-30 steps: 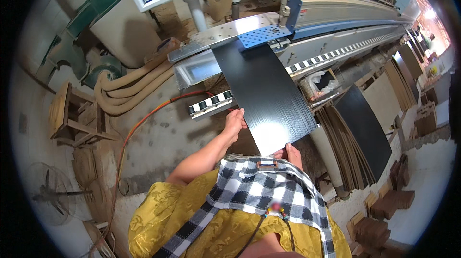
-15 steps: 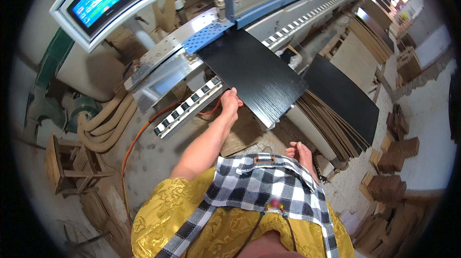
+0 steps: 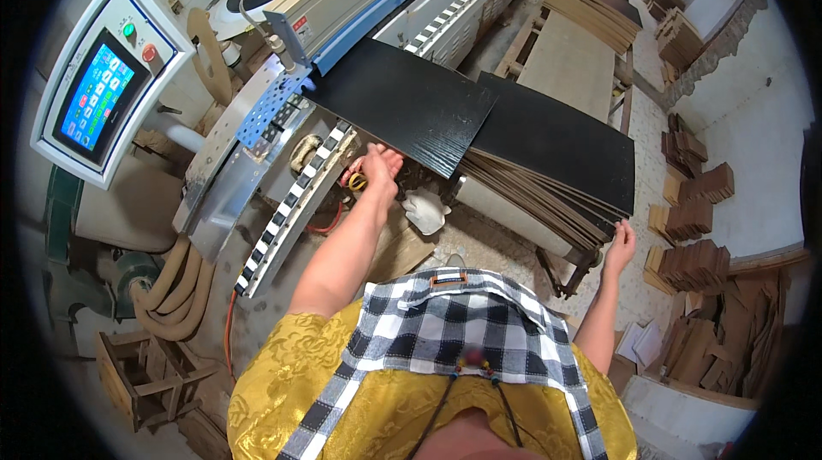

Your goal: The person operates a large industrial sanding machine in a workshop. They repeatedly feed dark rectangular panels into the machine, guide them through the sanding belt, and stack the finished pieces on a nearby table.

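A black board (image 3: 402, 104) lies at the feed end of a long machine, its far edge beneath the blue guide. By its near edge is my left hand (image 3: 383, 164), palm partly up, fingers loosely stretched and holding nothing that shows. To the right, a second black board (image 3: 556, 134) tops a fanned stack of brown-edged boards (image 3: 539, 203). The first board's right end overlaps or hangs just above that one; I cannot tell which. My right hand (image 3: 622, 244) is at the near right corner of the stack's top board, fingertips closed together on the corner.
A roller rail (image 3: 295, 203) juts toward me on the left, below the control panel (image 3: 111, 74). A wooden stool (image 3: 154, 374) and thick hoses (image 3: 167, 297) stand at lower left. A white bag (image 3: 425, 212) lies under the board. Brown board piles (image 3: 689, 263) line the right wall.
My left hand has let go of the first board's near edge. My right hand has moved from my apron out to the stack's corner. The view has turned to the right.
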`<control>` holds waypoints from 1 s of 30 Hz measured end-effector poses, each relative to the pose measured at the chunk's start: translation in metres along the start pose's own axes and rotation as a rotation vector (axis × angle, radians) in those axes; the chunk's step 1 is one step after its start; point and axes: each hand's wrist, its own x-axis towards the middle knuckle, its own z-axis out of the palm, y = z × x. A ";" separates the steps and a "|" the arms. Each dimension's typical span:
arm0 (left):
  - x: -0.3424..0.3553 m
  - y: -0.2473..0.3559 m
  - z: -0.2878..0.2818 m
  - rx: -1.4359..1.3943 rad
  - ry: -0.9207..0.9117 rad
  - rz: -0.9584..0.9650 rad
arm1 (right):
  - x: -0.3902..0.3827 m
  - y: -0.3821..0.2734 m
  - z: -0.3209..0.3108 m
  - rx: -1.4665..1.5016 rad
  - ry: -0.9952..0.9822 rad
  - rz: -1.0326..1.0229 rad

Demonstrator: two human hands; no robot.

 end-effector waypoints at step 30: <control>-0.081 -0.043 -0.031 0.279 -0.214 -0.049 | -0.040 0.009 -0.069 -0.115 -0.214 0.556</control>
